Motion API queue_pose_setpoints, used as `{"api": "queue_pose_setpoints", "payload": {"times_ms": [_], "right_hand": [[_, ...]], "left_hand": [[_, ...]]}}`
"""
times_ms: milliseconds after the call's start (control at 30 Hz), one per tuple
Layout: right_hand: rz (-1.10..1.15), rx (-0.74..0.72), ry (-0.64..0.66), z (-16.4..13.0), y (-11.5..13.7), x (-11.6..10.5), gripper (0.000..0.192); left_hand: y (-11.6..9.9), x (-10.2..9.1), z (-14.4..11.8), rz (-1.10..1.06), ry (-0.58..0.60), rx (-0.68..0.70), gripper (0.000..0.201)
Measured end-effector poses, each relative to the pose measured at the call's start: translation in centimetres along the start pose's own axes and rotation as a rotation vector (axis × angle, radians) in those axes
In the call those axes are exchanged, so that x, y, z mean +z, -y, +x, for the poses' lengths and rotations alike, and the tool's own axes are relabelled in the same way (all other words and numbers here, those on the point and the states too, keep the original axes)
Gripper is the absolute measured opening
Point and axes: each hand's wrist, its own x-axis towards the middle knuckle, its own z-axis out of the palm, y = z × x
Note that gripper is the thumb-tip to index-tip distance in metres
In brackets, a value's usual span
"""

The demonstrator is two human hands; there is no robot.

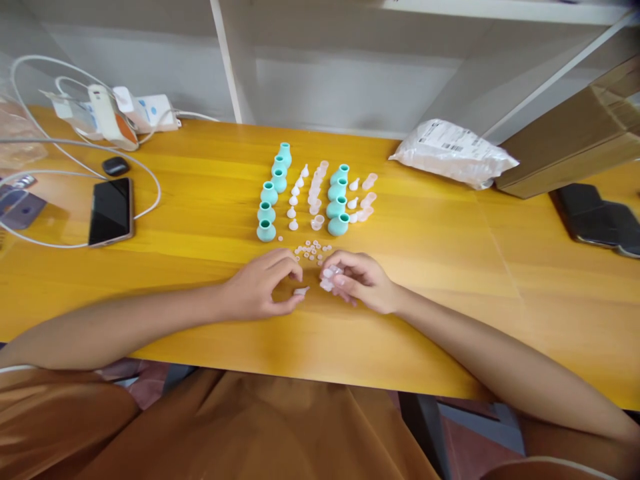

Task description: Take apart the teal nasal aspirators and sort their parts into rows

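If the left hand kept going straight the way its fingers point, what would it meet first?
Probably the right hand: the left hand points rightward, pinching a small white piece, with only a narrow gap between them.

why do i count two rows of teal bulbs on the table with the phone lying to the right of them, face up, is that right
Not quite. The two rows of teal bulbs do stand on the yellow table, but the face-up phone lies to their left, not their right, near the white cable. The head view shows this. The left hand and right hand work just in front of the bulbs.
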Motion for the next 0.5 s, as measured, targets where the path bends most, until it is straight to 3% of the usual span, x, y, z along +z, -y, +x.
{"api": "queue_pose_setpoints", "payload": {"times_ms": [167,300,400,500], "right_hand": [[-0.036,-0.043,-0.054,0.11,-0.01,-0.60,0.041],[-0.076,-0.073,-0.013,0.48,0.18,-0.50,0.037],[-0.102,-0.132,0.000,0.65,0.31,-0.39,0.030],[-0.120,-0.130,0.000,0.72,0.38,-0.33,0.027]], "left_hand": [[0.56,0.48,-0.22,0.200,0.125,0.134,0.031],[0.95,0.71,-0.15,0.250,0.185,0.137,0.017],[0.79,0.68,-0.05,0.191,0.163,0.120,0.006],[0.44,0.54,-0.07,0.138,0.087,0.103,0.024]]}}
